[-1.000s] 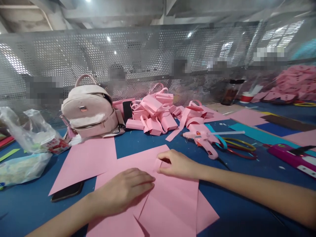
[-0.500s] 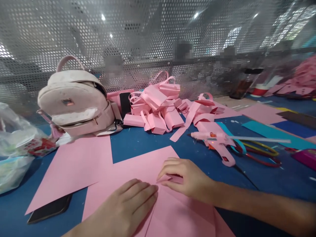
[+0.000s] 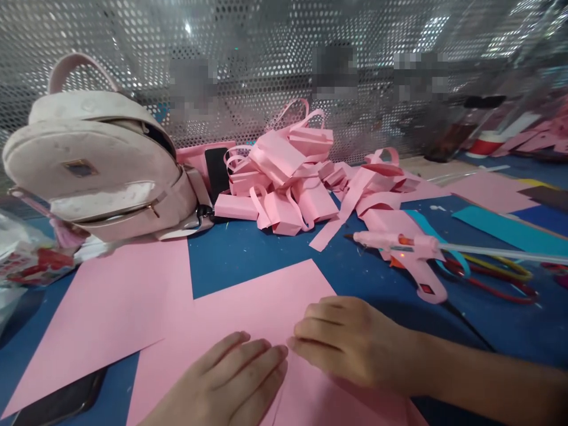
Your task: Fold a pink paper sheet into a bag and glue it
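Observation:
My left hand [image 3: 237, 381] lies flat on pink paper near the front of the table, its fingers stretched out side by side. Close to its fingertips, my right hand [image 3: 350, 340] has its fingers curled and pressed together on a folded sheet of pink paper [image 3: 308, 396]. The edge under the right fingers is hidden by the hand. Beneath both hands spreads a larger pink sheet [image 3: 261, 296]. Another pink sheet [image 3: 115, 302] lies to the left, partly over a dark phone [image 3: 66, 396].
A pale backpack [image 3: 106, 171] stands at the back left beside a plastic bag [image 3: 22, 254]. Small pink paper bags [image 3: 279, 177] are heaped at the back middle. To the right lie a pink glue gun [image 3: 412, 254] and scissors [image 3: 501, 281]. Behind runs a perforated metal screen [image 3: 266, 59].
My right hand has lowered the raised flap of pink paper and now presses on it with curled fingers. My left hand stays flat. The view has come closer to the table.

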Demonstrator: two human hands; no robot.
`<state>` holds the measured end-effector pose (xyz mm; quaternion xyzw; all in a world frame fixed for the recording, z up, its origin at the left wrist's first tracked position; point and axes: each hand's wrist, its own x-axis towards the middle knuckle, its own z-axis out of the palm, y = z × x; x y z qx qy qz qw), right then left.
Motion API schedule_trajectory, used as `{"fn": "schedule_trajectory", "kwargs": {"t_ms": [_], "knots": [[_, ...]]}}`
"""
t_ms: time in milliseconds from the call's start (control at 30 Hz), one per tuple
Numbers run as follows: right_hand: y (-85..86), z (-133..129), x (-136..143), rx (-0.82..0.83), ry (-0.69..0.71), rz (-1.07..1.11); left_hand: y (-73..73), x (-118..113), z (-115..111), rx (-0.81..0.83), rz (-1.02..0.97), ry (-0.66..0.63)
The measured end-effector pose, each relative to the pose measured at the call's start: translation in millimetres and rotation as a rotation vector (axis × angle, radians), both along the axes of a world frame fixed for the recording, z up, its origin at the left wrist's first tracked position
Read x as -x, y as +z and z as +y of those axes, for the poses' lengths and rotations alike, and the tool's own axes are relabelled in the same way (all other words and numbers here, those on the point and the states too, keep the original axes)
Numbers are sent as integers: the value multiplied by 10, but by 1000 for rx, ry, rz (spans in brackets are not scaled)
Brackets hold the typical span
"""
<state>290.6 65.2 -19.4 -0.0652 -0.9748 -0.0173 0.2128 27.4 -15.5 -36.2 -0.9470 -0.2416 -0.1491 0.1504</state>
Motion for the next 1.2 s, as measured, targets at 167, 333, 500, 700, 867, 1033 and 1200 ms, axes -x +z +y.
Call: {"fn": "schedule_trajectory", "kwargs": {"t_ms": [167,333,500,700,867,1033,1200], "knots": [[49,-15,-16,-83,11,-105,-66,0,2,14,-7,10],[80,-26,-17,-118,11,-170,-163,-41,-8,0,-129,16],[126,-41,-23,-100,7,-229,6,-47,21,35,29,-8],[178,-89,-27,-12,-32,-300,28,-27,-9,13,113,-11],[248,-133,-50,39,-74,-341,-38,-27,-19,26,26,-11],[332,-190,-79,52,-114,-381,-21,-140,10,171,-152,14],[419,-192,-80,138,-129,-437,32,-289,-10,141,-104,65]]}}
